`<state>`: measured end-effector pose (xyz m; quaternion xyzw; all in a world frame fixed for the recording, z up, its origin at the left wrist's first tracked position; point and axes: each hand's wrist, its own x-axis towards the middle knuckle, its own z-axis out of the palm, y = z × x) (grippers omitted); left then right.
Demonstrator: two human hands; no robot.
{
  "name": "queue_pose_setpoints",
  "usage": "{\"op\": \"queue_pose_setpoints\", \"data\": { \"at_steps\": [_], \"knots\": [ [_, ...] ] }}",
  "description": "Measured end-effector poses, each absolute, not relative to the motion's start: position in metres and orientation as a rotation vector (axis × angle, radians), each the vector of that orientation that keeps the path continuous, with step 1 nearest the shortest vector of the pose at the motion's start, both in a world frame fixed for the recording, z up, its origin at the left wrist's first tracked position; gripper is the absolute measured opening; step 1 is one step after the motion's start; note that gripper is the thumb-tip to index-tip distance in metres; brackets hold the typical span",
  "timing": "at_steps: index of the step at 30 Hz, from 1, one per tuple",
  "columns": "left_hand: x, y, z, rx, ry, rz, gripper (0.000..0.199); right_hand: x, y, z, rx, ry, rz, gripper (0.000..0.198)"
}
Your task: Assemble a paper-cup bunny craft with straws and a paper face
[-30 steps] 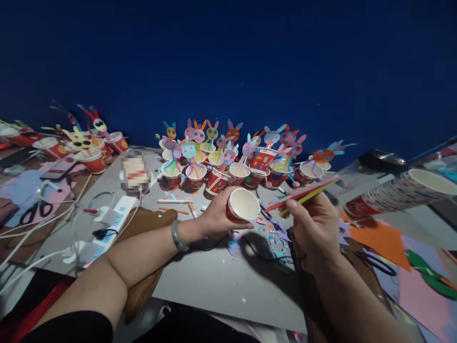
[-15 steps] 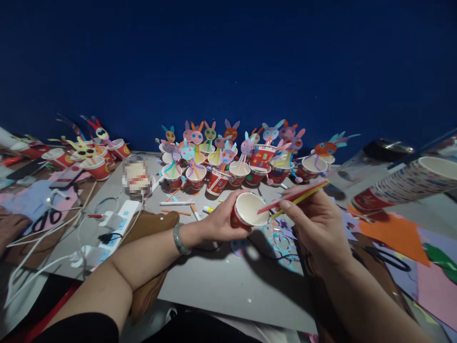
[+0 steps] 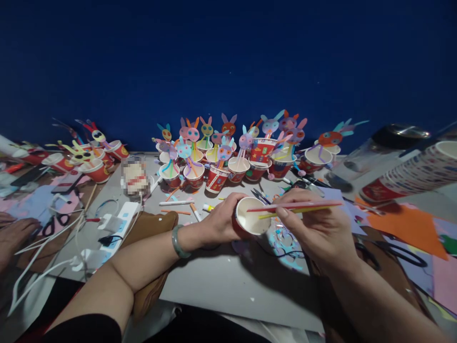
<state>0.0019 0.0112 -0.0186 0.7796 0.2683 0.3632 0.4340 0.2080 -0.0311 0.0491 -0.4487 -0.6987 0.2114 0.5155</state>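
My left hand [image 3: 228, 216] wraps around a red paper cup [image 3: 253, 216], tilted so its white inside faces me. Pinched in my right hand [image 3: 314, 219] are thin paper strips, a red strip [image 3: 293, 206] and a yellow strip [image 3: 273, 215]. Their left ends reach over the cup's mouth; whether they touch its wall I cannot tell. Behind the cup lie the tips of dark scissors [image 3: 260, 195]. Cut paper scraps [image 3: 285, 243] lie on the table below my right hand.
Several cups with paper rabbit figures [image 3: 217, 183] stand along the blue wall. A power strip [image 3: 123, 224] and cables lie left, near another person's hand [image 3: 17, 233]. A stack of cups [image 3: 410, 176] leans at right, above orange paper [image 3: 410, 228].
My right hand has turned the strips closer to level, and their ends now extend farther over the cup. The cup has tipped slightly, and the view has shifted a little.
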Motion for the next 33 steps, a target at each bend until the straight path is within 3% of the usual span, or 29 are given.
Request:
{"op": "queue_pose_setpoints", "data": {
  "at_steps": [12, 18, 25, 33],
  "knots": [
    [0.018, 0.009, -0.051, 1.757, 0.722, 0.794, 0.098, 0.214, -0.004, 0.036, -1.204, -1.825, 0.438, 0.017],
    [0.02, 0.007, -0.043, 1.606, 0.714, 1.047, 0.095, 0.217, 0.002, 0.031, -1.207, -1.742, 0.427, 0.019],
    [0.019, 0.006, -0.048, 1.711, 0.749, 0.833, 0.081, 0.215, -0.001, 0.033, -1.183, -1.709, 0.409, 0.018],
    [0.02, 0.013, -0.044, 1.677, 0.92, 0.966, 0.08, 0.215, -0.001, 0.032, -1.186, -1.714, 0.404, 0.018]
  ]
}}
